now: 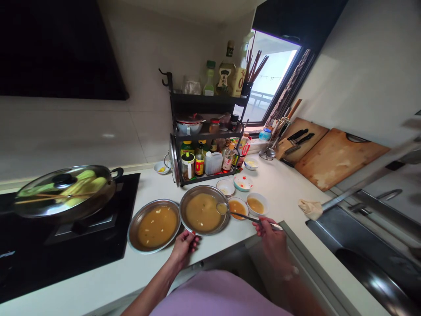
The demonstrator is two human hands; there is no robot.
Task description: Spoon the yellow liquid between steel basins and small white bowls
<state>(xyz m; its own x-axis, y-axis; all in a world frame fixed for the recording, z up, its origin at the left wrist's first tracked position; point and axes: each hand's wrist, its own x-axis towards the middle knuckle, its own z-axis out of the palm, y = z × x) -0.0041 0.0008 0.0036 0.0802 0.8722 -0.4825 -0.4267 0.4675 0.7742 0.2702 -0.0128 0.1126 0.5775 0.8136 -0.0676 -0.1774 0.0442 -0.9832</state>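
Silver metal forms the left wide bowl (133, 232) and the right wide bowl (184, 210), which stand side by side on the white counter (108, 281), both holding brownish soup (204, 213) with pale bits in it. The right hand (270, 235) has its fingers closed on the handle of a ladle (245, 216), which reaches leftward past a small bowl of orange liquid (247, 211). The ladle's cup is at the right edge of the right wide bowl — whether it touches the soup, I cannot tell. The left hand (186, 248) is at the near rim of the right wide bowl, close to where the two wide bowls meet, its fingers curled; I cannot tell whether it pinches the rim or only rests beside it.

Just right of the orange liquid stands a white bowl (265, 206) of light brown liquid, and behind them are a pale bowl (219, 188) and a patterned bowl (243, 189) with red marks. Farther back rises a black rack (210, 100) with bottles (226, 72) and a lidded pot (190, 125). On the left, a covered pan (95, 210) sits on the black stove (19, 254) — green and yellow food shows through its clear lid. To the right, cutting boards (342, 153) lean by the wall, and a cloth (311, 209) lies near the sink (329, 235)
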